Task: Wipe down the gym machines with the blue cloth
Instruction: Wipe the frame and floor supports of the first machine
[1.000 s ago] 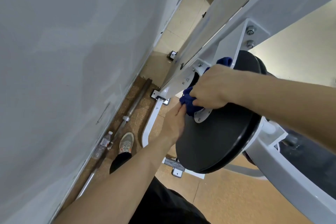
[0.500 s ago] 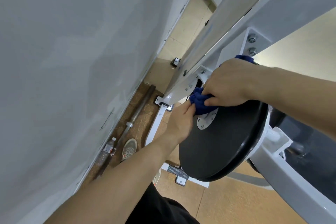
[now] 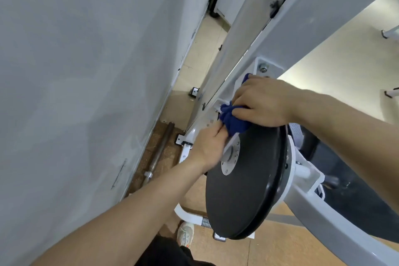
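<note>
A white gym machine frame (image 3: 287, 34) slants across the head view, with a large black disc (image 3: 254, 183) mounted on a white hub plate (image 3: 232, 158). My right hand (image 3: 262, 103) grips a bunched blue cloth (image 3: 232, 119) against the frame's bracket, just above the disc's top edge. A corner of the cloth pokes out behind my knuckles near a bolt. My left hand (image 3: 208, 143) reaches up from below and pinches the cloth's lower end with its fingertips, beside the hub.
A grey wall (image 3: 86, 71) stands close on the left. A steel barbell (image 3: 158, 153) lies on the brown mat along the wall's foot. The machine's white base feet (image 3: 183, 140) sit on the floor, and my shoe (image 3: 185, 233) is below the disc.
My right hand has carried the cloth up from the disc's hub to the frame bracket. My left hand followed upward, staying at the cloth's lower end. The camera has shifted closer.
</note>
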Motion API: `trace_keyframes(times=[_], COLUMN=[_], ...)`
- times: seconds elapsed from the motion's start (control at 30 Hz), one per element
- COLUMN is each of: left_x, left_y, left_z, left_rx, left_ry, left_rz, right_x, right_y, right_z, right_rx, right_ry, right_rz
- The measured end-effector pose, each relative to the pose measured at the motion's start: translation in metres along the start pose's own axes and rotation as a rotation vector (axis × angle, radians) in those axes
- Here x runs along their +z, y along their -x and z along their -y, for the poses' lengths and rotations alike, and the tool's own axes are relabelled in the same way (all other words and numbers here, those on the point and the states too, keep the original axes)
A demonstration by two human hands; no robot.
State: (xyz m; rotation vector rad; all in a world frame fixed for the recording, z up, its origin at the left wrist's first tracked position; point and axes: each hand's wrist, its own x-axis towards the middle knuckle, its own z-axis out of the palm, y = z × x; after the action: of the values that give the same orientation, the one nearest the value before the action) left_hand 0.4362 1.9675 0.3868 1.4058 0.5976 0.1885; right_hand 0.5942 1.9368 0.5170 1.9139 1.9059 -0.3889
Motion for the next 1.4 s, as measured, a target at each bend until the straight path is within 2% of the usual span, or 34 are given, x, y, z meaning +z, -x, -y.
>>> trace_keyframes(times=[0.1, 0.17, 0.23, 0.33, 0.4, 0.5, 0.57, 0.63, 0.73, 0.83, 1.03, 1.17, 1.23, 1.4], left_x=[-0.007, -0.008, -0.008, -0.002, 0.004, 0.011, 0.010, 0.008, 0.006, 0.002, -0.003, -0.006, -0.004, 0.003], left_y=[0.023, 0.018, -0.003, -0.047, -0.073, -0.104, -0.119, -0.131, -0.141, -0.150, -0.165, -0.162, -0.160, -0.152], left_z=[0.005, -0.006, -0.022, -0.057, -0.090, -0.135, -0.145, -0.135, -0.096, -0.064, -0.048, -0.052, -0.062, -0.072], left_rx=[-0.031, 0.005, 0.055, 0.117, 0.174, 0.307, 0.372, 0.361, 0.285, 0.207, 0.154, 0.103, 0.102, 0.235], left_ry=[-0.095, -0.174, -0.206, -0.190, -0.212, -0.144, -0.118, -0.139, -0.189, -0.231, -0.311, -0.363, -0.313, -0.168], left_rz=[0.019, -0.002, -0.023, -0.031, -0.057, -0.181, -0.217, -0.170, -0.108, -0.089, -0.085, -0.085, -0.103, -0.120], right_x=[0.006, 0.004, -0.004, -0.020, -0.031, -0.040, -0.039, -0.027, 0.012, 0.039, 0.030, 0.014, 0.008, 0.012], right_y=[0.013, 0.014, 0.013, 0.013, 0.014, 0.011, 0.007, 0.003, 0.000, -0.002, -0.009, -0.017, -0.012, 0.013], right_z=[0.016, 0.014, 0.008, -0.012, -0.028, -0.045, -0.052, -0.061, -0.069, -0.062, -0.056, -0.052, -0.053, -0.058], right_rx=[-0.054, 0.011, 0.134, 0.386, 0.490, 0.446, 0.436, 0.451, 0.431, 0.379, 0.337, 0.299, 0.321, 0.508], right_ry=[0.030, -0.051, -0.130, -0.167, -0.156, 0.122, 0.273, 0.325, 0.310, 0.157, -0.088, -0.163, -0.138, -0.157], right_rz=[0.045, 0.032, -0.053, -0.289, -0.542, -1.012, -1.150, -1.135, -0.943, -0.780, -0.816, -0.739, -0.720, -0.865])
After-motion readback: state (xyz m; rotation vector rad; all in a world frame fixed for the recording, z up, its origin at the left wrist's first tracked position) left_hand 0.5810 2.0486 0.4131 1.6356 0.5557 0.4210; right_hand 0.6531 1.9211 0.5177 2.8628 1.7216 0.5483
